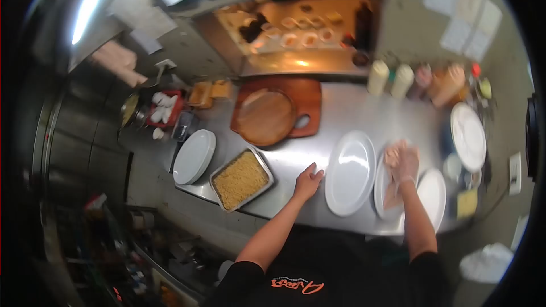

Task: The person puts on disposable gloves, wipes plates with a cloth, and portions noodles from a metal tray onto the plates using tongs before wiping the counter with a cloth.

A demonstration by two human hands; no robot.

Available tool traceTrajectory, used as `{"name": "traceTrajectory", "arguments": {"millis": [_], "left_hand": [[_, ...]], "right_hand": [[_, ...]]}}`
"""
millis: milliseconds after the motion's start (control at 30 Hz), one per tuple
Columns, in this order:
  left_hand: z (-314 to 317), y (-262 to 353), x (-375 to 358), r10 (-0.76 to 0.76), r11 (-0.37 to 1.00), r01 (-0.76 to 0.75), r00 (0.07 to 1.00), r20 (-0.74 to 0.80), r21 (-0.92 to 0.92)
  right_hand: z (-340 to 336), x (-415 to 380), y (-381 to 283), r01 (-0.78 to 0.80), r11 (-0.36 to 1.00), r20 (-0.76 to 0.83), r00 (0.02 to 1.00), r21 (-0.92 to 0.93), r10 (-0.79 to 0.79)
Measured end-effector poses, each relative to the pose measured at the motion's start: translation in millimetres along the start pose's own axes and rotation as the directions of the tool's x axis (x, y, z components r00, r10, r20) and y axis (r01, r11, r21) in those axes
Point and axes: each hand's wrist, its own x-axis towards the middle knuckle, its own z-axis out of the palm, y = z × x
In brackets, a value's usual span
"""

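Note:
My left hand (309, 182) is bare and sits just left of a white oval plate (350, 173). Its fingers are loosely bent, with thumb and forefinger apart, and hold nothing. In a clear plastic glove, my right hand (407, 165) is over a second white oval plate (382, 211). Its fingers close on pale pink meat (392, 155) at the plate's far end; blur hides the exact grip. More of the pale meat lies along that plate under my wrist. A third white plate (434, 196) is partly covered by my right forearm.
A metal pan of yellowish crumbs (240, 181) stands left, beside stacked white plates (195, 157). Wooden boards (310, 94) lie at the back. Squeeze bottles (402, 81) line the back right. A red basket with eggs (164, 108) is far left. More white plates (468, 136) stand right.

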Motion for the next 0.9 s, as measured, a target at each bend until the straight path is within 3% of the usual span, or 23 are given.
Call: {"name": "traceTrajectory", "arguments": {"millis": [33,100,133,167,200,267,300,400,500,533,633,667,700,733,767,800,833,867,900], "left_hand": [[-1.9,8.4,23.3,-0.07,0.967,0.055,0.996,-0.05,-0.248],[-9.6,10.2,71.6,-0.198,0.752,0.13,0.98,-0.034,-0.646],[-12.5,13.8,90.9,-0.191,0.664,0.09,0.98,-0.052,-0.742],[-13.7,15.0,106.0,-0.191,0.568,0.063,0.98,-0.057,-0.82],[-15.3,13.5,122.6,-0.166,0.524,0.018,0.983,-0.081,-0.851],[-18.2,17.9,146.5,-0.19,0.409,-0.079,0.967,-0.169,-0.909],[-22.1,19.0,150.1,-0.206,0.455,-0.084,0.958,-0.197,-0.886],[-21.7,23.2,152.0,-0.255,0.527,-0.105,0.927,-0.275,-0.843],[-27.6,26.6,146.5,-0.276,0.474,-0.133,0.916,-0.29,-0.871],[-30.6,25.2,147.3,-0.282,0.486,-0.134,0.911,-0.3,-0.863],[-30.3,14.0,144.7,-0.233,0.463,-0.205,0.91,-0.342,-0.862],[-23.9,3.1,138.2,-0.121,0.734,-0.227,0.884,-0.452,-0.64],[-14.4,-9.9,128.8,0.026,0.911,-0.234,0.854,-0.519,-0.34],[-9.2,-11.6,120.5,0.188,0.975,-0.222,0.824,-0.535,0.001],[-10.7,4.3,79.3,0.196,0.979,-0.206,0.938,-0.285,-0.003],[-1.7,8.0,43.1,0.439,0.874,-0.342,0.86,-0.26,0.346],[0.7,31.6,-6.0,0.526,0.756,-0.362,0.832,-0.177,0.546],[7.1,31.3,-25.3,0.684,0.568,-0.539,0.729,0.007,0.622],[15.5,31.4,-35.1,0.706,0.418,-0.684,0.659,0.26,0.599]], "right_hand": [[-12.5,6.6,-23.3,0.095,0.881,0.021,0.995,-0.464,-0.096],[-0.4,15.6,-8.6,0.256,0.894,-0.052,0.954,-0.368,-0.295],[5.6,11.3,-17.7,0.28,0.869,-0.07,0.939,-0.409,-0.336],[8.1,1.0,-43.6,0.31,0.898,-0.11,0.927,-0.313,-0.358],[12.1,-8.7,-67.2,0.332,0.918,-0.145,0.919,-0.215,-0.366],[43.3,-2.7,-78.3,0.249,0.965,-0.052,0.968,0.079,-0.246],[53.6,1.2,-86.6,0.18,0.96,0.012,0.982,0.216,-0.187],[60.5,-3.6,-123.3,0.217,0.954,0.078,0.976,-0.209,-0.205],[66.5,-8.7,-129.8,0.192,0.922,0.077,0.981,-0.337,-0.177],[65.8,-7.4,-118.4,0.16,0.955,0.029,0.987,-0.25,-0.157],[20.6,-13.9,-87.2,0.073,0.968,-0.037,0.996,-0.239,-0.084],[-4.4,-30.6,-84.4,-0.01,0.969,-0.122,0.992,-0.248,-0.021],[-26.9,-45.0,-78.7,-0.088,0.964,-0.208,0.978,-0.25,0.035],[-40.6,-53.3,-46.1,-0.176,0.94,-0.277,0.956,-0.291,0.093],[-53.0,-60.9,-0.6,-0.265,0.909,-0.348,0.926,-0.323,0.146],[-52.1,-59.9,51.7,-0.282,0.956,-0.306,0.905,0.084,0.294],[-42.5,-58.2,108.7,-0.285,0.832,-0.207,0.883,0.475,0.42],[-39.8,-66.1,141.0,-0.267,0.563,-0.067,0.862,0.782,0.503],[-34.9,-84.0,136.9,-0.219,0.77,-0.194,0.893,0.599,0.405]]}}
